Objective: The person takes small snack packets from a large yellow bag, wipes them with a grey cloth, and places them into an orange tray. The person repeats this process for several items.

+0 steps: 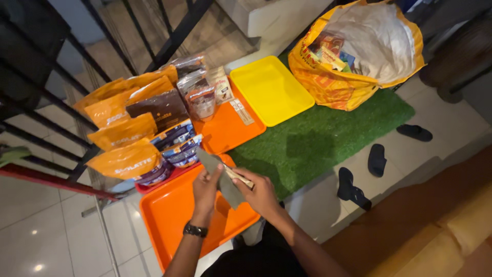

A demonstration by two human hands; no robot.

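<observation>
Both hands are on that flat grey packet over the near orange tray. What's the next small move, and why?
Probably lower the grey packet onto the near orange tray. The left hand and right hand hold it together just above the tray, whose surface is bare beneath them, while the orange pouches already crowd the far side.

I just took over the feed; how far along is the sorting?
Done: orange pouches and other packets stand lined up by the railing. In hand: both the left hand and right hand hold a grey packet. Left: the yellow bag holds more; yellow tray is bare.
</observation>
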